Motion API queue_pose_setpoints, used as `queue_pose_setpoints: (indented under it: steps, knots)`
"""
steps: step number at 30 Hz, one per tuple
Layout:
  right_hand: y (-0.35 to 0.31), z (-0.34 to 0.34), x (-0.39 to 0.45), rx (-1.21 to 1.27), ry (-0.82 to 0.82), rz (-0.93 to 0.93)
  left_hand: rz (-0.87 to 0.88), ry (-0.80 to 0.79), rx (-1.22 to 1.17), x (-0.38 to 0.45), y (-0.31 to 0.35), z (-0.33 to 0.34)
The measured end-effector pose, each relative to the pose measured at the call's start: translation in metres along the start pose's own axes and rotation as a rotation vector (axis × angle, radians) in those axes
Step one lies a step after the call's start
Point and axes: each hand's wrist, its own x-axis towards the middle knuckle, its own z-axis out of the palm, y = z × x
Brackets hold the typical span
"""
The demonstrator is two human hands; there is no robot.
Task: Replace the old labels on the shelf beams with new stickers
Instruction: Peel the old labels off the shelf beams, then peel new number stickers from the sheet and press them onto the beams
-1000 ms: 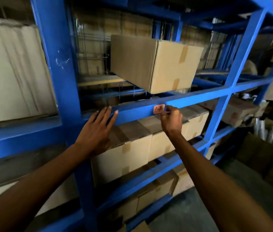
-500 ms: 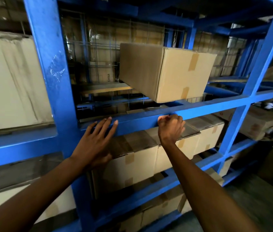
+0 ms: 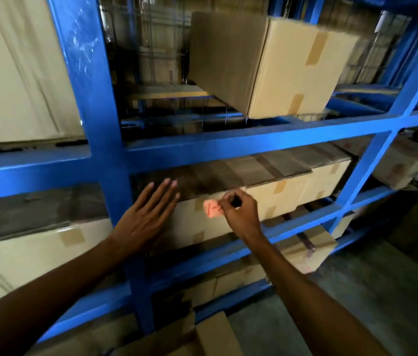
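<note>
A small pink label (image 3: 211, 208) with red marks is pinched between the fingertips of my right hand (image 3: 240, 213). Label and hand are off the blue shelf beam (image 3: 228, 143), below it, in front of a row of cardboard boxes (image 3: 292, 191). My left hand (image 3: 146, 219) is flat with fingers spread, just right of the blue upright post (image 3: 95, 124), over a box face. The beam's front face shows no label where I can see it.
A big cardboard box (image 3: 267, 62) sits on the shelf above the beam. More boxes fill the lower shelves and the left bay (image 3: 15, 73). A second blue upright (image 3: 382, 150) crosses at the right. Concrete floor (image 3: 382, 291) lies at the lower right.
My right hand pulled the pink label off the beam and came down and away with it. My left hand dropped from the beam to the box below.
</note>
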Motion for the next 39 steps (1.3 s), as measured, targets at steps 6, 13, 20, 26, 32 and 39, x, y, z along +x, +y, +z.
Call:
queue_pose_setpoints:
  steps: [6,13,20,26,32,39]
  knots:
    - [0.06,0.055,-0.078,-0.071,-0.335,0.321,0.079,-0.318,0.053,-0.059,0.017,0.032]
    - [0.106,0.103,-0.155,-0.239,-0.502,0.607,0.259,-0.388,0.162,-0.09,0.019,0.065]
    - [0.136,0.129,-0.2,-0.397,-0.535,0.702,0.321,-0.281,0.107,-0.094,0.012,0.079]
    - [0.148,0.125,-0.232,-0.425,-0.344,0.81,0.335,-0.225,-0.019,-0.096,0.012,0.084]
    - [0.111,0.056,-0.284,-0.433,-0.092,0.878,0.336,-0.367,-0.563,-0.093,0.065,0.059]
    - [0.021,-0.078,-0.41,-0.604,0.292,0.961,0.616,-0.149,-0.999,-0.099,0.203,-0.072]
